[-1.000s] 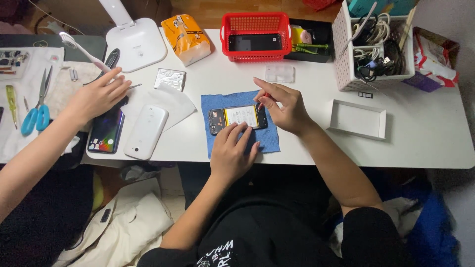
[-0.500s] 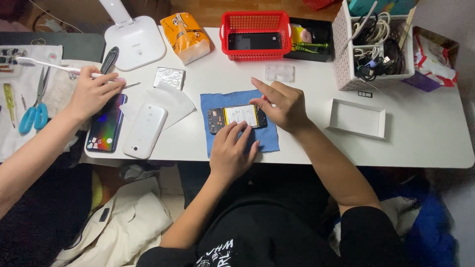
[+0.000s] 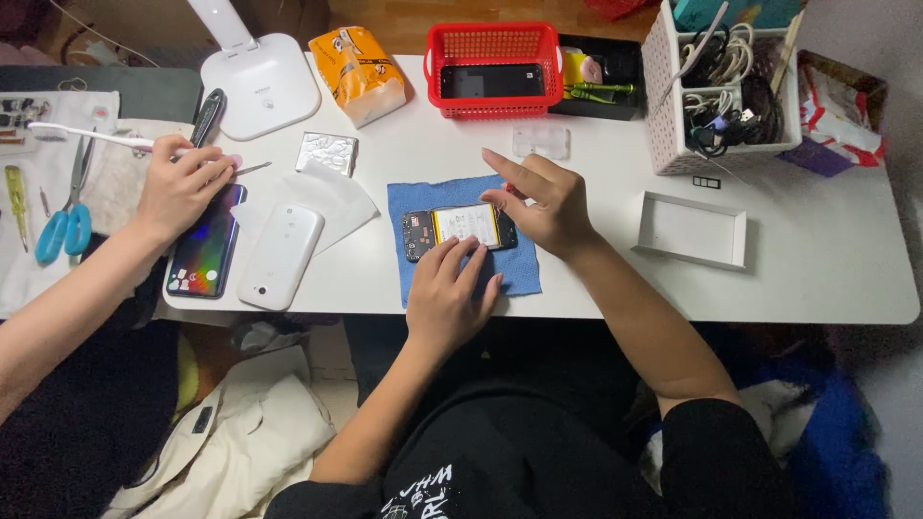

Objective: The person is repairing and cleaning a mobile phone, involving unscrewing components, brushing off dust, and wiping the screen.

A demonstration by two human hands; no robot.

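Observation:
An opened phone (image 3: 461,229), back cover off with a pale battery showing, lies on a blue cloth (image 3: 514,274) at the table's front edge. My left hand (image 3: 447,293) rests on the phone's near edge with fingertips pressing it down. My right hand (image 3: 540,202) sits at the phone's right end, index finger stretched out. It pinches a small red tool (image 3: 510,189) that is mostly hidden under the fingers.
A co-worker's hand (image 3: 178,187) at the left holds a white toothbrush (image 3: 87,137) over a dark phone with a lit screen (image 3: 204,252). Nearby are a white phone (image 3: 281,255), a red basket (image 3: 492,69), a white tray (image 3: 692,231), a cable bin (image 3: 723,86), scissors (image 3: 60,216) and a lamp base (image 3: 260,82).
The co-worker's hand moved down the table, swinging the toothbrush from upright to level. My right hand's fingers shifted slightly over the phone's end. My left hand stayed put.

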